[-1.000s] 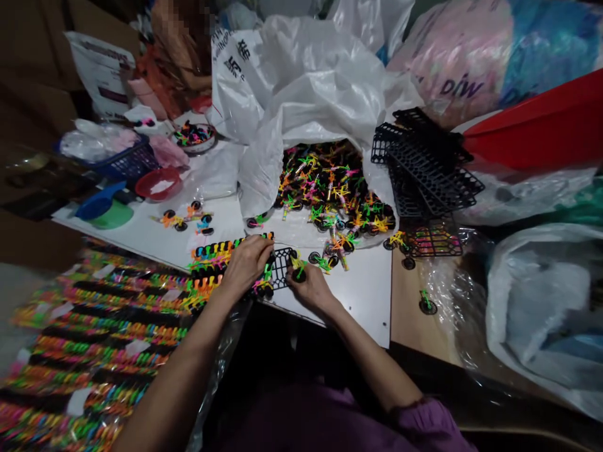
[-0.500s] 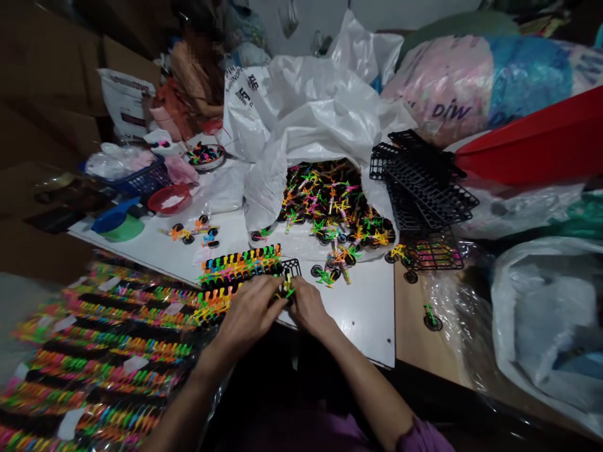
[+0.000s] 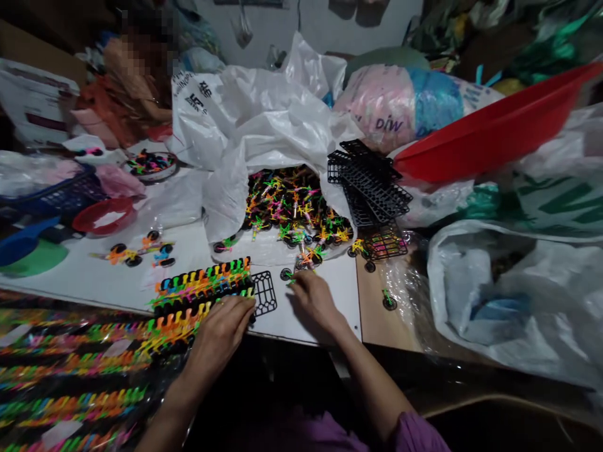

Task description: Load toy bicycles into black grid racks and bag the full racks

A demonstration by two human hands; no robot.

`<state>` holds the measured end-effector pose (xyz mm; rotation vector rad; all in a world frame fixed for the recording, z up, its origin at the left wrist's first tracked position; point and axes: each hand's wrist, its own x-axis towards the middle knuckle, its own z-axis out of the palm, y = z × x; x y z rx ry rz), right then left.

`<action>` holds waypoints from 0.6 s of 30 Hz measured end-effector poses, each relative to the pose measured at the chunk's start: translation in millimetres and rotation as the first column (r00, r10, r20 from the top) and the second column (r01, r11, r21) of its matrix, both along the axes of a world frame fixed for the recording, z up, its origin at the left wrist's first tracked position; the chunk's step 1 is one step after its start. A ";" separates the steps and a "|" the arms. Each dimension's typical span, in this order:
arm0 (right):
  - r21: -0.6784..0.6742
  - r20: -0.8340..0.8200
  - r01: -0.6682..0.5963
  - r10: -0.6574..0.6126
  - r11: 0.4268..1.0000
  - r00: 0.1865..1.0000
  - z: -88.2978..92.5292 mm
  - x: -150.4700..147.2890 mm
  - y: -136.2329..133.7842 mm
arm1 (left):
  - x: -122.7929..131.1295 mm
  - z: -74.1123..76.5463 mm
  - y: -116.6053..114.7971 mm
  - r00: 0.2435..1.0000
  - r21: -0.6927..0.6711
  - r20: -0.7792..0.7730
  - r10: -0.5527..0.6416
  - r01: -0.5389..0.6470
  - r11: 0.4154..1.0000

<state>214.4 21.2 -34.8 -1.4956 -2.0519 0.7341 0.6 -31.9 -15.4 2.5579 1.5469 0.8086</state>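
Observation:
A black plastic grid rack lies near the table's front edge, its left part filled with rows of colourful toy bicycles. My left hand is closed over the end of the front row, its fingertips on a toy bicycle that they mostly hide. Farther right, my right hand reaches over the white tabletop, fingers pinched at a green toy bicycle with a black wheel. Just beyond that hand, an orange and pink toy bicycle lies at the mouth of a white sack full of more toy bicycles.
Black grid racks are stacked right of the sack, beside a red basin. An open white bag stands at right. Filled racks cover the lower left. A red dish lies at left; another person sits behind.
My hands have moved apart: the right went forward to a green toy bicycle near the sack, the left shifted left onto the rack's row. More of the bare grid shows. The camera view turned right.

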 end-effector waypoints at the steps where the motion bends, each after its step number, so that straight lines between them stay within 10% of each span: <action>1: 0.007 0.078 0.130 -0.130 0.991 0.988 2.6 10.3 3.6 | -0.5 -1.5 0.5 1.000 -0.002 -0.004 -0.009 0.009 1.000; 7: -0.071 0.316 0.322 -0.285 0.944 0.905 -0.2 34.6 28.5 | -3.1 -5.2 -1.3 1.000 0.054 -0.021 -0.004 0.005 0.999; 13: -0.080 -0.096 0.364 -0.371 0.928 0.924 4.7 28.5 26.0 | -4.1 -7.3 -0.5 1.000 0.020 -0.001 -0.020 0.020 1.000; 18: -0.239 -0.495 0.027 -0.146 0.971 0.856 -13.6 -22.4 7.6 | 1.6 5.8 -2.5 1.000 -0.007 0.017 0.006 -0.006 1.000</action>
